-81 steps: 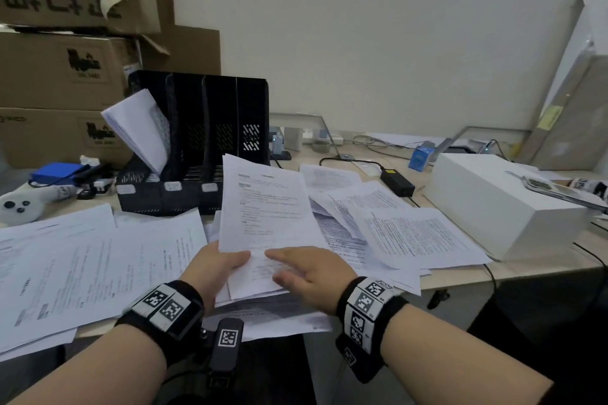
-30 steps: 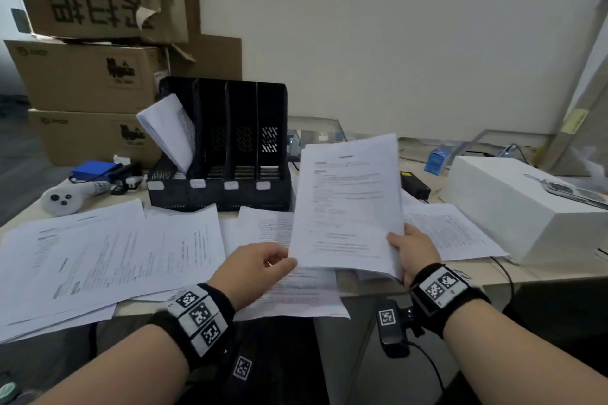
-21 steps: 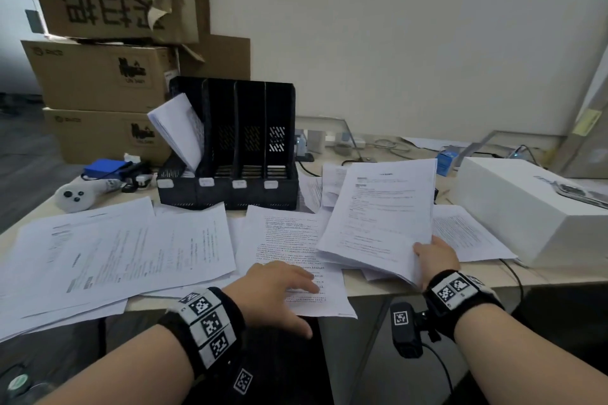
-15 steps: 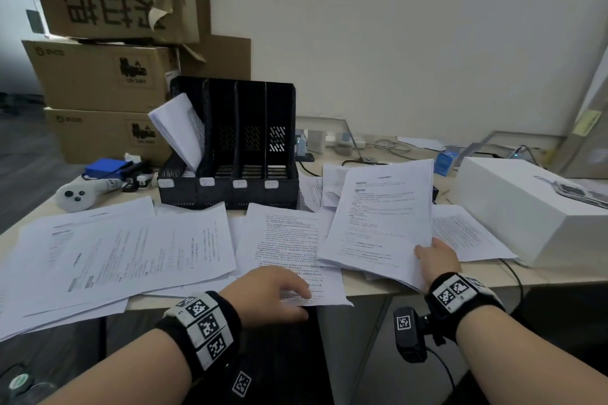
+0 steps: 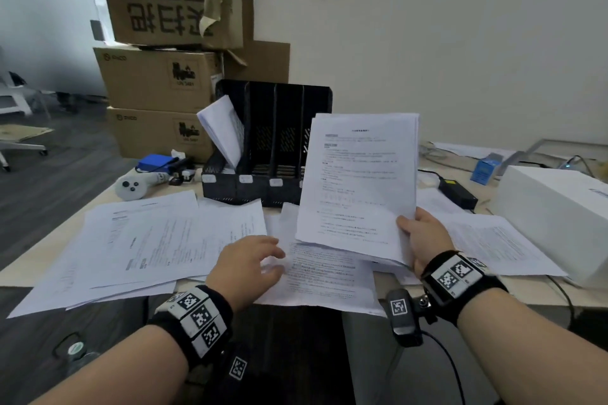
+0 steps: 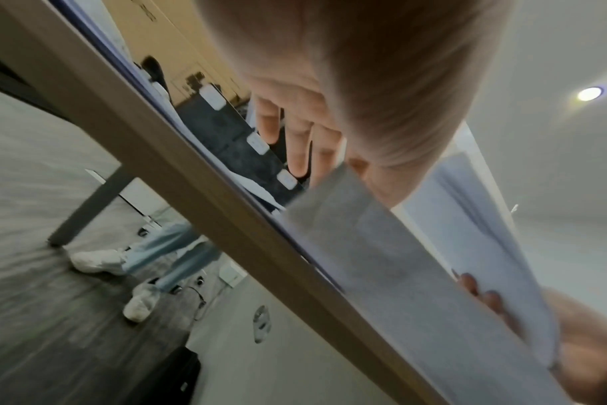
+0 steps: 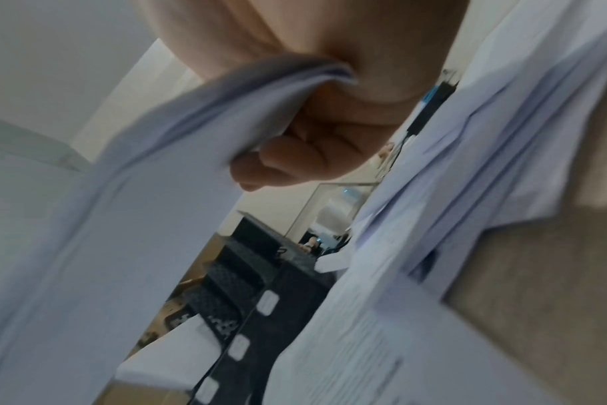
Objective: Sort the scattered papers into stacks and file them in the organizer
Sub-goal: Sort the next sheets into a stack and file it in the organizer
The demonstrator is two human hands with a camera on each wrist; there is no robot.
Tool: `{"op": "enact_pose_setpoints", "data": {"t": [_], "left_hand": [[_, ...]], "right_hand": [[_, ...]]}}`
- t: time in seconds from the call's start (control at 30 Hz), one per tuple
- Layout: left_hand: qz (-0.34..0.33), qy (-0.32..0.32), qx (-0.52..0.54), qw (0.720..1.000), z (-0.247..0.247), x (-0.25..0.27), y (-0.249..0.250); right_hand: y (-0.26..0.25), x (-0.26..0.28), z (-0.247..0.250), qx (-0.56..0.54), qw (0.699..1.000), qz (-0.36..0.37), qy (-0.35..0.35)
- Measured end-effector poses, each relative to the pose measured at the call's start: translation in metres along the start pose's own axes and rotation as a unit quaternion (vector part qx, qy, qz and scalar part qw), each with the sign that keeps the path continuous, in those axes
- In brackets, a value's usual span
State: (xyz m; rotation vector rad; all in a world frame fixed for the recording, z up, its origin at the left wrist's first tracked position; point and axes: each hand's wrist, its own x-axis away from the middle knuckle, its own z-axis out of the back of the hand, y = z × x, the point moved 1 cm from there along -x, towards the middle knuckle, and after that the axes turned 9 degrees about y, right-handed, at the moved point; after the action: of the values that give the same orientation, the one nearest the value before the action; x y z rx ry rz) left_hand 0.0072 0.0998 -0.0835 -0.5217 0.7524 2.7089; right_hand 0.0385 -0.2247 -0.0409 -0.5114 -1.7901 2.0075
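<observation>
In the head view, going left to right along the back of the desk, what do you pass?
White controller → blue case → black organizer with papers in its leftmost slot → black power adapter → small blue box → white box.

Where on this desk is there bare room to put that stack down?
Little: a bare strip of desk between the white controller and the spread papers, and the white box top. The middle is crowded with sheets.
</observation>
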Motion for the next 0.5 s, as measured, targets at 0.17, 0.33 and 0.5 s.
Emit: {"op": "enact_pose_setpoints", "data": {"t": [0.17, 0.33, 0.5], "left_hand": [[0.127, -0.074, -0.13, 0.981, 0.013, 0.012, -0.033], [0.132, -0.107, -0.152, 0.974, 0.02, 0.029, -0.038], [0.085, -0.102, -0.177, 0.975, 0.024, 0.033, -0.036]], "right_hand": [[-0.005, 0.001, -0.039, 0.04, 0.998, 0.009, -0.051], [0.023, -0.001, -0.046, 0.086, 0.994, 0.0, -0.07], [0.042, -0.001, -0.037, 0.129, 0.99, -0.007, -0.062]]}}
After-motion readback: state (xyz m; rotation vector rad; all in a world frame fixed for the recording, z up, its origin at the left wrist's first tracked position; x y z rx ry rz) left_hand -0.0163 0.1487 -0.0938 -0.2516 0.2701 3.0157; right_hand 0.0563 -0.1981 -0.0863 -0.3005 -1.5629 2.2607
